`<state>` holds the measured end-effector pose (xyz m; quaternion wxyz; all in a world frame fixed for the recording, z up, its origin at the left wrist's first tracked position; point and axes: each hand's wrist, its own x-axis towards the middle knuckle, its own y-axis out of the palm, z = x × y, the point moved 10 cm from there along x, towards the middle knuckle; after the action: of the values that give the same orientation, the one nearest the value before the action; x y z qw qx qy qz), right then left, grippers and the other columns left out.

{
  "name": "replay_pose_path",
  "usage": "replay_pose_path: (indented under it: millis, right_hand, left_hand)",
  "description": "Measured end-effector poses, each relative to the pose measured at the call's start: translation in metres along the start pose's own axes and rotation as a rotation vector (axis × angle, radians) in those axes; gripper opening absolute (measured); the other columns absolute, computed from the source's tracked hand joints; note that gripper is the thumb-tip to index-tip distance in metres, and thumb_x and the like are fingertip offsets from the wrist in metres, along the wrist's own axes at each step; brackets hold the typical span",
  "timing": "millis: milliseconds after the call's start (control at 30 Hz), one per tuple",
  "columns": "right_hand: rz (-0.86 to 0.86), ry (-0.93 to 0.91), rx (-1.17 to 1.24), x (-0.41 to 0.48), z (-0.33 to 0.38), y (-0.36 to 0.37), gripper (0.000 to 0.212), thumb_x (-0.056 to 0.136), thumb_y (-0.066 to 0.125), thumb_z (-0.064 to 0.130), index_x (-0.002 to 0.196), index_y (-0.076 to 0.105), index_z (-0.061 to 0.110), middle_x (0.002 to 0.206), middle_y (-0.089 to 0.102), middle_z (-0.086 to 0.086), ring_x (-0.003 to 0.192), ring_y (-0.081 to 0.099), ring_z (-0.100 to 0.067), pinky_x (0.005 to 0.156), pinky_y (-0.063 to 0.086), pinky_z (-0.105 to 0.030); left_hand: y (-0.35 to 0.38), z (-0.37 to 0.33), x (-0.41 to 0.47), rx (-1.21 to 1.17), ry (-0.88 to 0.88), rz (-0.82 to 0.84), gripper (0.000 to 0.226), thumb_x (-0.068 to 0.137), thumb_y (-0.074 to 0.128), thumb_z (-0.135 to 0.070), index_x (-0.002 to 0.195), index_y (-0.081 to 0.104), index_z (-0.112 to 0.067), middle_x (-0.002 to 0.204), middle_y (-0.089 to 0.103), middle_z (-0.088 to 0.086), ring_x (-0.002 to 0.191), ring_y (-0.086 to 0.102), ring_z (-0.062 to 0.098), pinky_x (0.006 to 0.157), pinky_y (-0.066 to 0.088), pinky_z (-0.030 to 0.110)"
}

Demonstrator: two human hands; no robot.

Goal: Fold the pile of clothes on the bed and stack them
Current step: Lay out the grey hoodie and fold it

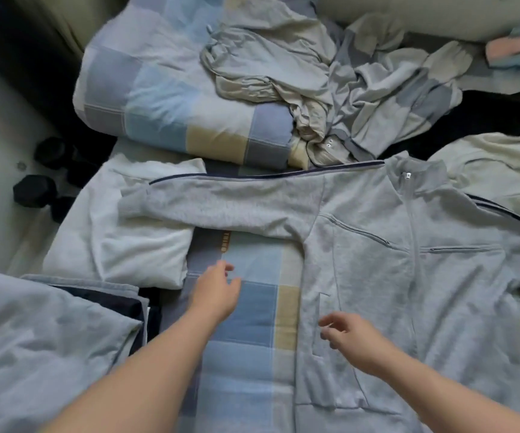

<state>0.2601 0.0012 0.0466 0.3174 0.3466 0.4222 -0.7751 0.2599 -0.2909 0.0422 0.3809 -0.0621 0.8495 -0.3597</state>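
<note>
I am hovering my empty, loosely spread left hand [218, 289] and right hand [355, 342] at the flat, unfolded light grey zip-up jacket [377, 260], a crumpled grey-beige clothes heap [315, 89] waiting beyond.

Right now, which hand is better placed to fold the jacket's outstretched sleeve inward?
Probably the left. The left hand hovers open over the checked sheet just below the grey sleeve; the right hand is over the jacket body by the pocket, farther from the cuff.
</note>
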Motion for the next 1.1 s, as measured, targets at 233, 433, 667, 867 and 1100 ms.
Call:
replay_pose_path:
  millis: [233, 433, 667, 867, 1100]
  right_hand:
    - [-0.008, -0.178, 0.215, 0.091, 0.175, 0.029, 0.025, 0.097, 0.056, 0.019, 0.12, 0.064, 0.025, 0.109, 0.074, 0.0, 0.102, 0.068, -0.019, 0.078, 0.051, -0.026]
    - [-0.039, -0.445, 0.176, 0.156, 0.302, 0.061, 0.054, 0.1, 0.041, 0.011, 0.152, 0.039, 0.027, 0.153, 0.044, 0.005, 0.124, 0.051, -0.014, 0.093, 0.044, -0.025]
    - [-0.038, -0.521, -0.243, 0.187, 0.356, 0.089, 0.049, 0.101, 0.027, 0.017, 0.148, 0.038, 0.023, 0.165, 0.02, 0.01, 0.154, 0.005, -0.011, 0.12, -0.007, -0.058]
    - [-0.026, -0.557, 0.367, 0.139, 0.368, 0.048, 0.05, 0.102, 0.042, 0.047, 0.147, 0.048, 0.026, 0.154, 0.044, 0.01, 0.143, 0.035, -0.007, 0.116, 0.022, -0.024]
    - [0.086, -0.472, 0.889, 0.045, 0.343, -0.056, 0.043, 0.095, 0.049, 0.059, 0.116, 0.068, 0.027, 0.108, 0.075, 0.012, 0.102, 0.067, -0.01, 0.1, 0.046, -0.036]
  left_hand:
    - [-0.153, 0.051, 0.091, 0.033, -0.046, -0.308, 0.062, 0.095, 0.062, -0.033, 0.148, 0.035, -0.018, 0.157, 0.025, 0.007, 0.134, 0.038, 0.038, 0.11, 0.035, 0.045]
    - [-0.173, 0.103, 0.151, -0.151, -0.173, -0.227, 0.092, 0.091, 0.069, -0.043, 0.159, 0.012, -0.018, 0.156, 0.031, 0.011, 0.135, 0.042, 0.036, 0.109, 0.037, 0.042]
    - [-0.169, 0.141, 0.185, -0.785, -0.344, -0.24, 0.056, 0.074, 0.085, -0.032, 0.12, 0.06, -0.011, 0.112, 0.066, 0.008, 0.091, 0.064, 0.022, 0.071, 0.058, 0.037]
    - [-0.181, 0.072, 0.143, -0.887, -0.122, -0.128, 0.008, 0.093, 0.068, -0.029, 0.097, 0.064, -0.023, 0.103, 0.068, -0.004, 0.098, 0.061, 0.018, 0.085, 0.046, 0.035]
    - [-0.189, -0.089, 0.056, -0.864, 0.272, 0.015, 0.029, 0.095, 0.065, -0.009, 0.124, 0.066, -0.01, 0.101, 0.07, -0.005, 0.069, 0.066, -0.01, 0.054, 0.044, 0.005]
